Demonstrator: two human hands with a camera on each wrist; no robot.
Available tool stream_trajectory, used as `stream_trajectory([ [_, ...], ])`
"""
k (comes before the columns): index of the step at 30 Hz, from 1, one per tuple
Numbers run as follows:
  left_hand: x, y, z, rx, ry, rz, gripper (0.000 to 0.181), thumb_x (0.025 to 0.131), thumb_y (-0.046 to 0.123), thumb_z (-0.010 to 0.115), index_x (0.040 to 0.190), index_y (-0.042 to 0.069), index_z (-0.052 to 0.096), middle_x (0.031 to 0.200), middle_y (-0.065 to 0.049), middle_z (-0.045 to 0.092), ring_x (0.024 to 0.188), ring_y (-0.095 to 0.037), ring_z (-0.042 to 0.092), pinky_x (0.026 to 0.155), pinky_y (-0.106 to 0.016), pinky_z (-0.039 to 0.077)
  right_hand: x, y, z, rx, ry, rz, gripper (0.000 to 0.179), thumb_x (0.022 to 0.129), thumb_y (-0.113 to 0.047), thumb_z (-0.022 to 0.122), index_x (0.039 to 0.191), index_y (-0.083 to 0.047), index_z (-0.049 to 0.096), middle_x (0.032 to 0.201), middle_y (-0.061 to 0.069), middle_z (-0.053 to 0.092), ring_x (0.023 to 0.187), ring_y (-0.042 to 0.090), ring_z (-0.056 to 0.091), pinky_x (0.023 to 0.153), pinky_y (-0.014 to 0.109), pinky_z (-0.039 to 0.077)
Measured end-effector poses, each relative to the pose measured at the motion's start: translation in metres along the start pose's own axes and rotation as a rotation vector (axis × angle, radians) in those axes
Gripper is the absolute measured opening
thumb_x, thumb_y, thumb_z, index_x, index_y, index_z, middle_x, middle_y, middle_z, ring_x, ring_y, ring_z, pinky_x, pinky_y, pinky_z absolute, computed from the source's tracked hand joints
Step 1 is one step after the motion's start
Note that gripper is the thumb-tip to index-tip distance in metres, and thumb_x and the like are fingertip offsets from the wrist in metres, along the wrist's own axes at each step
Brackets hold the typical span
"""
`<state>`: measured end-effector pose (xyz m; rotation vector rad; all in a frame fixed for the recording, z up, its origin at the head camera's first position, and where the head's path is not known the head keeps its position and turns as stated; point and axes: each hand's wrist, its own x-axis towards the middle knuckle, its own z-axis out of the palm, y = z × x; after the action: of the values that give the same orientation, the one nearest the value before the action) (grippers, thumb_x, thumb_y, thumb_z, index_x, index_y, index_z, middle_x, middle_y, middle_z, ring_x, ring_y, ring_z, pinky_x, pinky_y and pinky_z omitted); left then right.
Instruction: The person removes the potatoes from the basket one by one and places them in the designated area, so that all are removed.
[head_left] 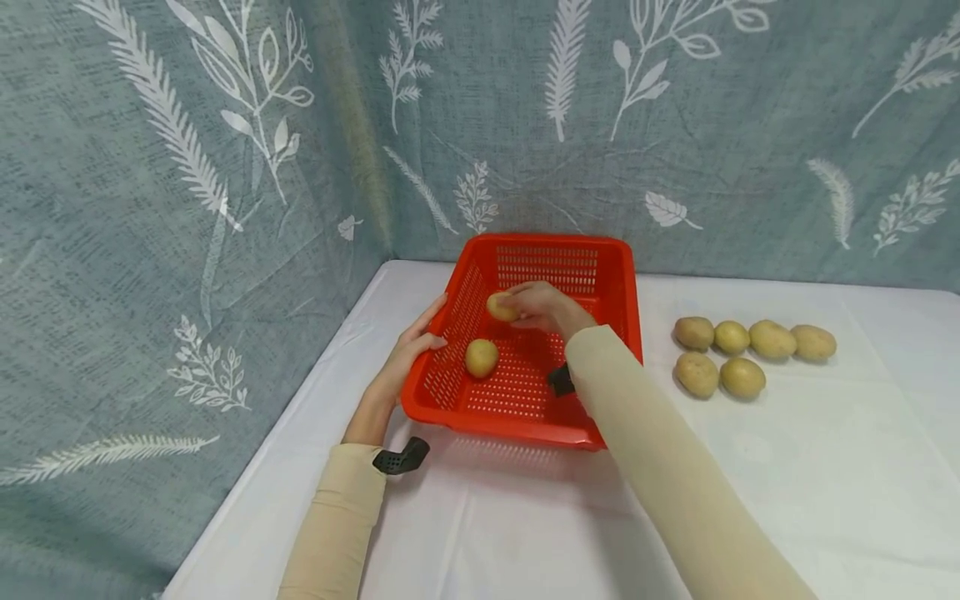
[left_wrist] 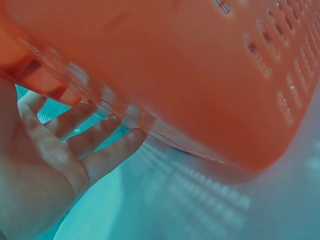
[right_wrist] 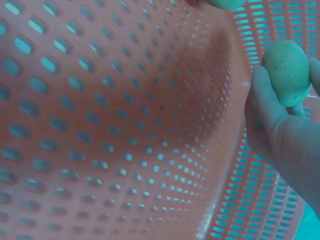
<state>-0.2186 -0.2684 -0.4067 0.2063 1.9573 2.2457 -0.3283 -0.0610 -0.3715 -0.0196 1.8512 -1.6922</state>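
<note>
A red plastic basket with slotted walls sits on the white cloth. My left hand holds its left side, thumb at the rim; in the left wrist view, the fingers reach the outer wall beneath the rim. Inside the basket, my right hand pinches a yellowish potato between thumb and fingers, above the floor near the left wall. Another potato lies in the basket closer to the front left.
Several potatoes lie in two rows on the white tablecloth, right of the basket. A blue-green curtain with white leaf prints hangs behind the table and along its left side. Dark wrist devices are strapped at the wrists.
</note>
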Motion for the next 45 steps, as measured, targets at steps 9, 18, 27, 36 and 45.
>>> stream_trajectory([
  [9, 0.000, 0.001, 0.002, 0.004, 0.007, -0.008, 0.070, 0.090, 0.002, 0.037, 0.154, 0.024, 0.019, 0.154, -0.010, 0.021, 0.127, -0.031, 0.034, 0.086, -0.031, 0.045, -0.004, -0.019, -0.006, 0.067, -0.021, -0.037, 0.042, 0.095, -0.008, 0.056, 0.134, 0.003, 0.047, 0.121, 0.015, 0.050, 0.096, 0.022, 0.051, 0.100, 0.040, 0.039],
  [18, 0.001, 0.000, 0.002, -0.006, 0.008, -0.011, 0.071, 0.089, 0.003, 0.039, 0.154, 0.024, 0.019, 0.153, -0.010, 0.022, 0.125, -0.030, 0.035, 0.085, -0.030, 0.046, -0.016, -0.034, -0.014, 0.059, -0.039, -0.067, 0.038, 0.096, -0.009, 0.053, 0.132, 0.003, 0.049, 0.121, 0.012, 0.049, 0.099, 0.023, 0.049, 0.100, 0.040, 0.038],
  [27, 0.002, -0.001, 0.001, -0.008, 0.012, -0.017, 0.071, 0.089, 0.004, 0.038, 0.154, 0.023, 0.019, 0.152, -0.012, 0.022, 0.123, -0.030, 0.036, 0.085, -0.030, 0.046, -0.029, -0.047, -0.022, 0.037, -0.070, -0.109, 0.042, 0.097, -0.011, 0.052, 0.137, 0.001, 0.044, 0.129, 0.014, 0.044, 0.107, 0.024, 0.047, 0.098, 0.038, 0.040],
  [36, -0.001, 0.000, 0.002, -0.010, 0.015, -0.017, 0.070, 0.089, 0.003, 0.038, 0.154, 0.024, 0.020, 0.152, -0.012, 0.023, 0.123, -0.030, 0.036, 0.086, -0.031, 0.046, -0.041, -0.055, -0.037, 0.060, -0.086, -0.106, 0.047, 0.098, -0.011, 0.050, 0.142, 0.000, 0.035, 0.140, 0.016, 0.036, 0.119, 0.028, 0.045, 0.099, 0.037, 0.040],
  [45, 0.000, -0.001, 0.001, -0.002, -0.002, 0.000, 0.069, 0.090, 0.004, 0.037, 0.154, 0.023, 0.019, 0.153, -0.010, 0.022, 0.127, -0.031, 0.034, 0.089, -0.033, 0.045, -0.049, -0.055, -0.054, 0.122, -0.109, -0.111, 0.048, 0.099, -0.009, 0.048, 0.143, 0.000, 0.034, 0.141, 0.014, 0.033, 0.121, 0.029, 0.043, 0.098, 0.036, 0.041],
])
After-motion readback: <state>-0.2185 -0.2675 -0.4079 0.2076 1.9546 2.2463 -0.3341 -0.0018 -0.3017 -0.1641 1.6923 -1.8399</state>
